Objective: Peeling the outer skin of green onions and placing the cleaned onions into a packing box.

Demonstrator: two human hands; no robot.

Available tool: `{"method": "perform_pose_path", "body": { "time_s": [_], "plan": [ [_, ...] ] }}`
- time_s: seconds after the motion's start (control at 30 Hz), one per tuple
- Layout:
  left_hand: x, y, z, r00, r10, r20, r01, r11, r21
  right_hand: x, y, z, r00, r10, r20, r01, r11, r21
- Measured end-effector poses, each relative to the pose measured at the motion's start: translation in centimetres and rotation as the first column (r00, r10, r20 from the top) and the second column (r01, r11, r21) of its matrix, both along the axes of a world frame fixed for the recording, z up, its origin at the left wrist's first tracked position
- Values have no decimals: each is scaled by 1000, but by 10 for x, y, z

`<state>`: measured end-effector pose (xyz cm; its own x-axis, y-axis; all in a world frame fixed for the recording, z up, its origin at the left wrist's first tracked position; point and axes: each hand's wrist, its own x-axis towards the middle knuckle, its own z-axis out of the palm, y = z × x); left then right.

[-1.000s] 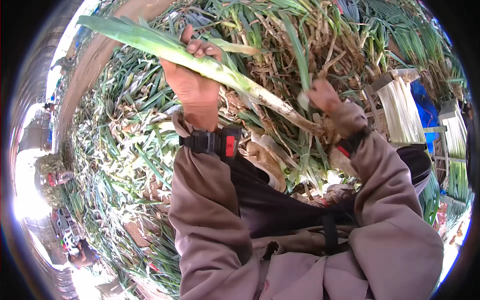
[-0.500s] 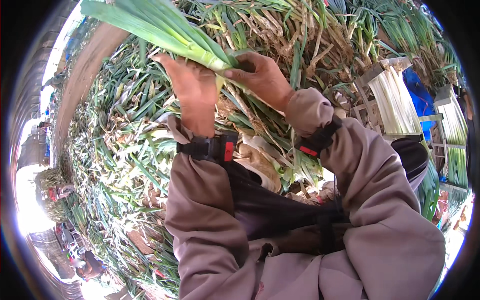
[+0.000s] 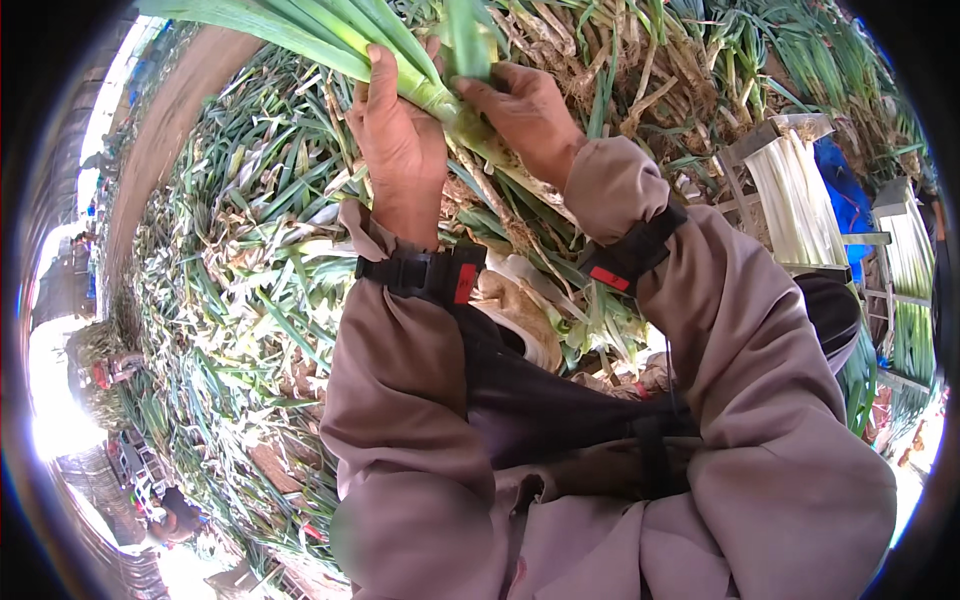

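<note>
A leek (image 3: 440,98) slants across the top of the view, its broad green leaves at upper left and its pale stalk running down to the right. My left hand (image 3: 405,145) is closed round it at the leaf base, thumb in front and fingers mostly hidden behind. Beside the stalk, my right hand (image 3: 535,115) pinches a green leaf (image 3: 466,45) between thumb and fingers. That leaf stands upright, apart from the other leaves and blurred; its lower end is hidden by the fingers.
Stripped leaves (image 3: 250,250) cover the ground at left. Untrimmed leeks with roots (image 3: 640,80) lie heaped at the far side. At right, cleaned white stalks (image 3: 795,190) fill a wooden rack (image 3: 745,150), and another bundle (image 3: 910,240) stands beyond it.
My right hand has drawn a leaf away from the stalk, upward. My left thumb now shows in front of the leek, and more of the pale stalk is visible.
</note>
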<state>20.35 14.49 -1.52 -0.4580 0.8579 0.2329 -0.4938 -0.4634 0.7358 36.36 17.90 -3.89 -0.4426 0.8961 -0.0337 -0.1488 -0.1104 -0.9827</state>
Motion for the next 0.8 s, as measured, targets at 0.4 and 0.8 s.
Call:
{"method": "perform_pose_path", "body": {
  "time_s": [0.4, 0.8],
  "plan": [
    [-17, 1, 48, 998, -63, 13, 62, 996, 65, 165, -46, -178, 505, -236, 830, -540, 664, 517],
    [-1, 12, 36, 985, -124, -122, 119, 992, -40, 94, -27, 9, 951, -85, 297, -150, 712, 686]
  ]
}}
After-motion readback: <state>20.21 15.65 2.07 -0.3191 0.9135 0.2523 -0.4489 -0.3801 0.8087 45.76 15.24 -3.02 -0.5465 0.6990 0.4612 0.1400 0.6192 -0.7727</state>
